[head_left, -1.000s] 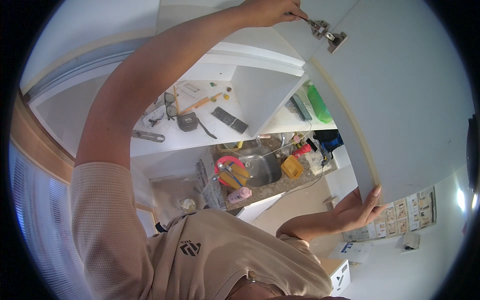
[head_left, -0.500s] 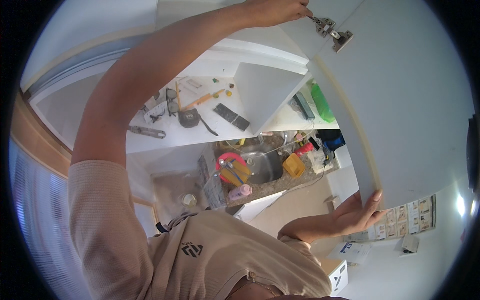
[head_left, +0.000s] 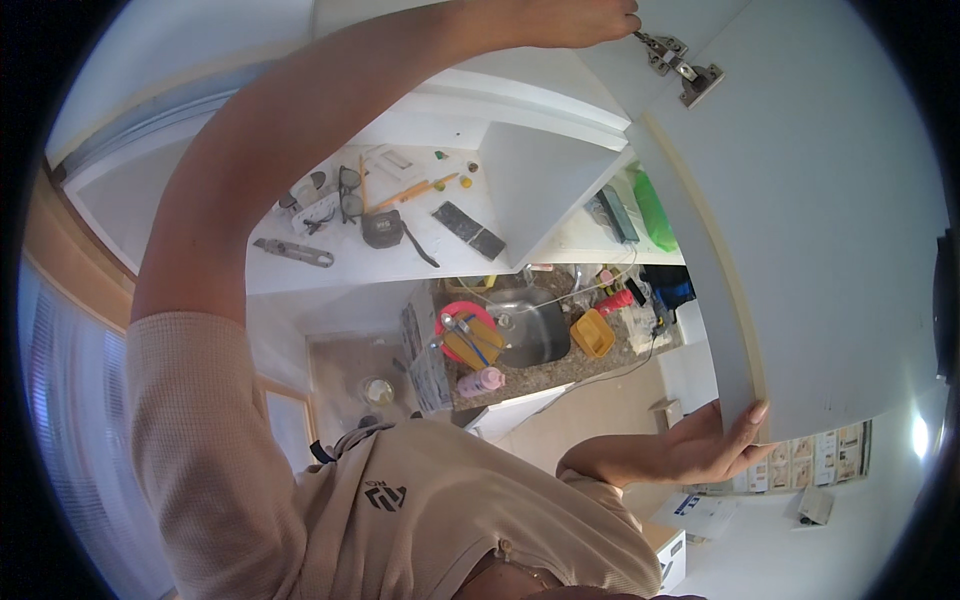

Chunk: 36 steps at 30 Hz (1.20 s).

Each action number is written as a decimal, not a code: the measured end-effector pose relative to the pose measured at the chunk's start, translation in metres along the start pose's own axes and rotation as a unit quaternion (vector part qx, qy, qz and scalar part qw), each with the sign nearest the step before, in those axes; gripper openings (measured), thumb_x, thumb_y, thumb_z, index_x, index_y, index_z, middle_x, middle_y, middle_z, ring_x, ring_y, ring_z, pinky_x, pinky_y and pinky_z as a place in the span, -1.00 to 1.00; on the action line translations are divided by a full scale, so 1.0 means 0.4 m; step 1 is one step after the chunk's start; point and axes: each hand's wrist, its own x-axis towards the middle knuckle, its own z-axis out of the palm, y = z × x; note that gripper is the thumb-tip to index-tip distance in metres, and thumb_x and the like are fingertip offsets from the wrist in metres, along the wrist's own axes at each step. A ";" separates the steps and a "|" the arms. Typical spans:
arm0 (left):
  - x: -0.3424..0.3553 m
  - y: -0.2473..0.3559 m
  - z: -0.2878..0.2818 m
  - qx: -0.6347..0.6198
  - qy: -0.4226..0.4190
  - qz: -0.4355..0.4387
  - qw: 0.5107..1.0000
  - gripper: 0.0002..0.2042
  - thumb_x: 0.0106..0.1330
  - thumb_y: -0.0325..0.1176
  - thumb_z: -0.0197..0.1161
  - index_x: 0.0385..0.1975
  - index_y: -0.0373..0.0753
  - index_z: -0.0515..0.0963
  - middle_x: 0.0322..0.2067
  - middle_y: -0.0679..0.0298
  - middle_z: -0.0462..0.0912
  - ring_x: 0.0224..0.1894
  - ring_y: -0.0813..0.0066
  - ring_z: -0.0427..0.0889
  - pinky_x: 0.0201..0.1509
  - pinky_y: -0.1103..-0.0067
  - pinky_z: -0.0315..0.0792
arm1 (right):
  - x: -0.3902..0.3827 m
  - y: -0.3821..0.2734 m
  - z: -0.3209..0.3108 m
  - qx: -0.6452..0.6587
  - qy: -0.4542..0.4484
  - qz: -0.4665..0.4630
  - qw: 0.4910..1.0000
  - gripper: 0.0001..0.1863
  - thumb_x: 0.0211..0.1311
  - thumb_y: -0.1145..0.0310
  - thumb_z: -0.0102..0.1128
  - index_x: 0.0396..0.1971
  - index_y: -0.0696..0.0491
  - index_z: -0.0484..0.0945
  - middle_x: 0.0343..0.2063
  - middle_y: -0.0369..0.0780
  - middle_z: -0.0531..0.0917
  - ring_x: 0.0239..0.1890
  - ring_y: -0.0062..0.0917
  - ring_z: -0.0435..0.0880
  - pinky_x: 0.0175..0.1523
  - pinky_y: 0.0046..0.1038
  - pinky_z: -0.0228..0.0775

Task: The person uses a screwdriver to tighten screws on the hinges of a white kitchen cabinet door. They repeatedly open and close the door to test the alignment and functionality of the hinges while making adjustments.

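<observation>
High at the top, my left hand (head_left: 585,22) is closed with its fingertips at a metal hinge (head_left: 680,70) on the inner face of a white cabinet door (head_left: 830,230). A thin dark piece shows between the fingertips and the hinge; whether it is a tool or part of the hinge I cannot make out. Lower down at the right, my right hand (head_left: 700,447) grips the door's bottom corner, thumb over the pale edge strip (head_left: 715,240). The door stands swung outward.
A white shelf (head_left: 350,265) below my left arm holds a tape measure (head_left: 382,229), glasses (head_left: 350,195), a utility knife (head_left: 293,252), pencils (head_left: 410,193) and a dark strip (head_left: 468,230). Beneath are a sink (head_left: 540,330), a yellow container (head_left: 592,333) and a pink bottle (head_left: 481,382).
The view has shifted slightly, and the hinge and my left hand appear a little further right. The door's lower corner and my right hand sit slightly lower. Both grips look the same.
</observation>
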 end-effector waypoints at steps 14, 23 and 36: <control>0.027 -0.021 0.005 -0.057 -0.036 -0.026 0.997 -0.83 0.24 -0.43 0.16 -0.43 -0.32 0.69 -0.36 0.00 0.73 -0.32 0.00 0.77 -0.23 0.21 0.66 | -0.007 -0.008 0.038 0.013 0.035 -0.008 0.999 -0.61 0.32 0.50 0.33 0.07 0.33 0.47 -0.09 -0.02 0.62 -0.04 -0.39 0.63 0.10 -0.33 0.55; 0.024 -0.027 0.008 -0.059 -0.031 -0.020 0.998 -0.81 0.24 -0.42 0.15 -0.46 -0.32 0.70 -0.41 0.00 0.73 -0.32 -0.04 0.76 -0.23 0.18 0.65 | -0.007 -0.017 0.037 0.003 0.021 0.000 1.000 -0.63 0.30 0.49 0.37 0.03 0.29 0.50 -0.12 -0.05 0.63 -0.05 -0.42 0.63 0.07 -0.38 0.54; 0.029 -0.043 -0.009 -0.350 -0.028 -0.140 0.926 -0.81 0.18 -0.35 0.29 -0.37 -0.35 0.74 -0.40 -0.01 0.76 -0.35 0.12 0.73 -0.26 0.31 0.59 | 0.001 -0.018 0.026 -0.025 0.023 0.011 0.999 -0.44 0.29 0.48 0.37 0.23 0.28 0.38 0.03 0.00 0.59 0.03 -0.36 0.59 0.14 -0.28 0.48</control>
